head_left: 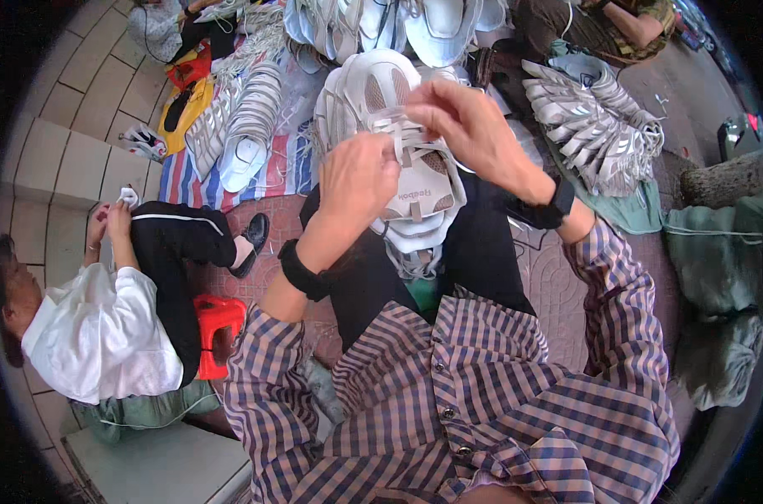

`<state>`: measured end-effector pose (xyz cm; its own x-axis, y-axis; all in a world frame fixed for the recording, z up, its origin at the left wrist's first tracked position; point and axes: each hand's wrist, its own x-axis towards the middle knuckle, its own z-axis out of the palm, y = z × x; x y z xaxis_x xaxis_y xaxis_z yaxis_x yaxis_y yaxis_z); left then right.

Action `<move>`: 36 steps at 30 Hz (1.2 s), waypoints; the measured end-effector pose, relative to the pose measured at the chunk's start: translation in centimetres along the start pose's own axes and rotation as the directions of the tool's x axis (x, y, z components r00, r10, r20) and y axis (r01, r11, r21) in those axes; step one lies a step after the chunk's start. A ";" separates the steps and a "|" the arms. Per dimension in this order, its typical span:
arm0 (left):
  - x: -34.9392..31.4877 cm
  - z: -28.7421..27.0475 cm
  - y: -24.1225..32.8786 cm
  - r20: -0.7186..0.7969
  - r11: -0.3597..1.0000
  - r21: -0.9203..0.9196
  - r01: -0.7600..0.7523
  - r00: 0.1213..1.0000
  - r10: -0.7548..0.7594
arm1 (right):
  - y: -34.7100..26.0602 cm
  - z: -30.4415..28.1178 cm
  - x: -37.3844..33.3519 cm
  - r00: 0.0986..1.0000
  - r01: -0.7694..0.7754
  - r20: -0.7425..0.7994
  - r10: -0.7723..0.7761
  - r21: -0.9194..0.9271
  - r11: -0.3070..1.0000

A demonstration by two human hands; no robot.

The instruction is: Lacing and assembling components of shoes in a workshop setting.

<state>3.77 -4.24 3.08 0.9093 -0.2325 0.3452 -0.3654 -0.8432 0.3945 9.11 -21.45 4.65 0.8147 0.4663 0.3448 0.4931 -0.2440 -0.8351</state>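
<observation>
A stack of white-and-beige sneaker uppers (335, 109) rests across my lap, the front one (423, 181) with its tongue toward me and brown mesh panels. A pale shoelace (402, 133) crosses its eyelets. My left hand (356, 176) is curled at the left eyelet edge, thumb and forefinger pinched on the lace. Slightly higher on the other side, my right hand (474, 134) holds the lace between thumb and fingers, its fingertips over the upper; the exact grip is partly hidden.
More uppers lie in rows on a striped sheet (297, 160) and in a fanned pile (596, 126) at right. A person in a white shirt (108, 328) sits at left by a red stool (219, 328). Green sacks (718, 260) stand at right.
</observation>
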 end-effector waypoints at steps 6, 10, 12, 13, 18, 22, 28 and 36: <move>-0.6 0.1 0.1 -0.097 0.991 -0.117 0.059 0.993 -0.070 | 1.8 0.4 -4.4 0.977 0.210 0.115 -0.177 -0.445 0.870; 0.1 2.1 1.0 -0.128 0.967 -0.106 0.230 0.962 -0.243 | 1.6 1.1 -4.3 0.983 0.185 0.078 -0.168 -0.494 0.850; -0.2 2.3 1.1 -0.175 0.958 -0.164 0.234 0.949 -0.262 | 1.6 1.5 -4.1 0.986 0.164 0.073 -0.147 -0.521 0.838; -0.2 2.6 1.1 -0.203 0.950 -0.190 0.249 0.937 -0.286 | 2.0 1.4 -4.0 0.982 0.186 0.067 -0.176 -0.479 0.858; -0.8 2.8 1.9 -0.189 0.937 -0.233 0.259 0.933 -0.305 | 1.5 2.1 -4.3 0.965 0.260 0.117 -0.235 -0.547 0.796; -0.2 1.4 2.1 -0.106 0.990 -0.081 0.117 0.986 -0.125 | 1.5 0.7 -3.9 0.933 0.360 0.268 -0.240 -0.670 0.649; -1.4 0.9 1.3 -0.177 0.987 -0.159 0.029 0.983 -0.057 | 1.1 -2.5 -4.2 0.986 0.107 -0.087 -0.142 -0.317 0.942; -7.4 -1.7 -1.6 -0.025 0.944 -0.278 0.180 0.981 -0.194 | 4.8 -5.5 -9.9 0.824 -0.329 -0.050 0.565 0.770 0.547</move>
<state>-2.77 -0.36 1.37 0.9577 -0.0519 0.2830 -0.2364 -0.7029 0.6708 5.10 -31.89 -0.46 0.9648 0.2038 -0.1663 -0.2329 0.3677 -0.9003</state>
